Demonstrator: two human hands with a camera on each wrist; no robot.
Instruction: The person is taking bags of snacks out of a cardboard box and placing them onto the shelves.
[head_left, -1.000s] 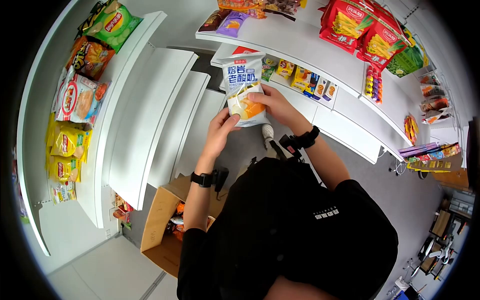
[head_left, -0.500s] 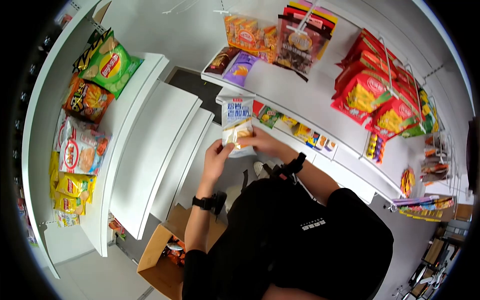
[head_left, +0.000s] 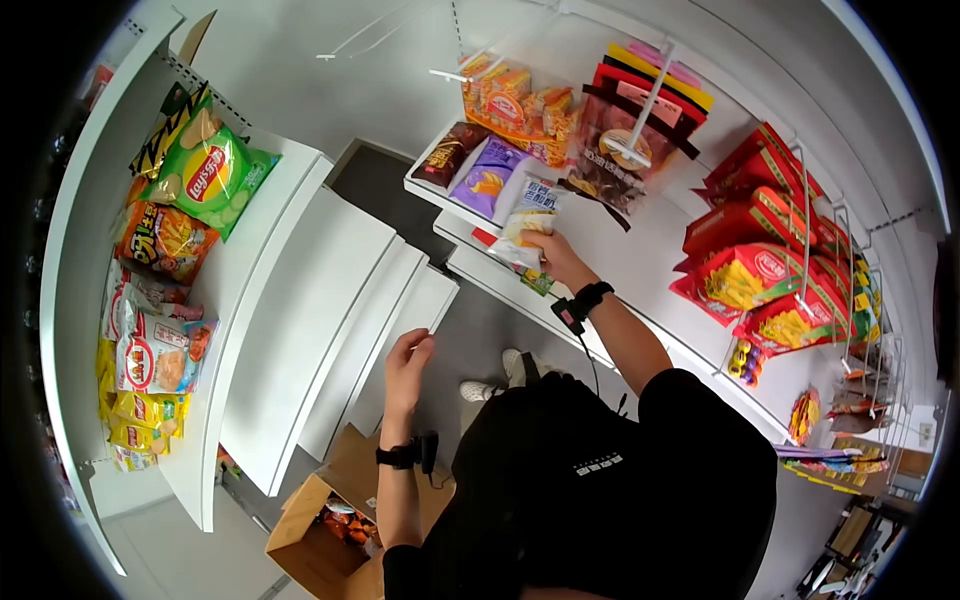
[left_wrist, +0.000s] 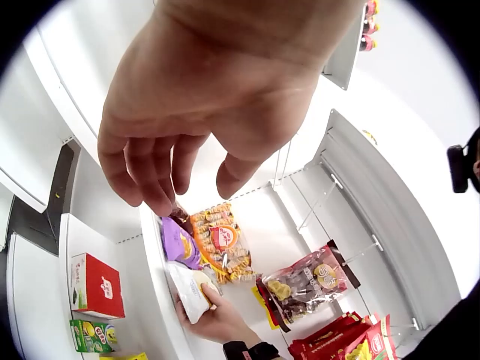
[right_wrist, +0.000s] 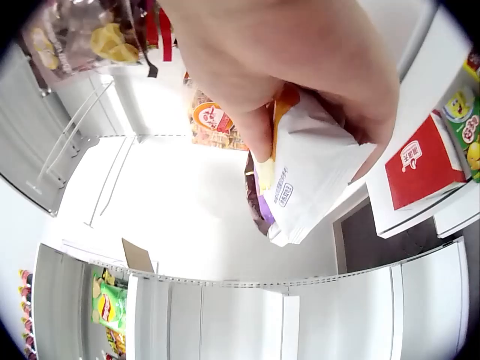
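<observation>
My right hand [head_left: 556,256] grips the lower part of a white snack bag [head_left: 535,205] with blue lettering. The bag is at the front edge of the upper shelf [head_left: 640,260], right beside a purple snack bag [head_left: 490,176] and a dark brown one [head_left: 449,155]. In the right wrist view the thumb and fingers pinch the white bag [right_wrist: 307,169] from both sides. My left hand [head_left: 408,365] holds nothing; it hangs in front of the shelves with fingers loosely bent. The left wrist view shows that hand [left_wrist: 217,97] large in the foreground.
Orange-wrapped snacks [head_left: 520,110] and a hanging dark bag [head_left: 618,150] are behind. Red bags [head_left: 765,270] hang from wire hooks at right. Chip bags [head_left: 205,180] line the left shelf. A cardboard box [head_left: 300,535] stands below on the floor; a red box [left_wrist: 97,286] sits on a lower shelf.
Both hands held the white bag before. The left hand has let go and drawn back downward, while the right hand has carried the bag right onto the upper shelf's edge.
</observation>
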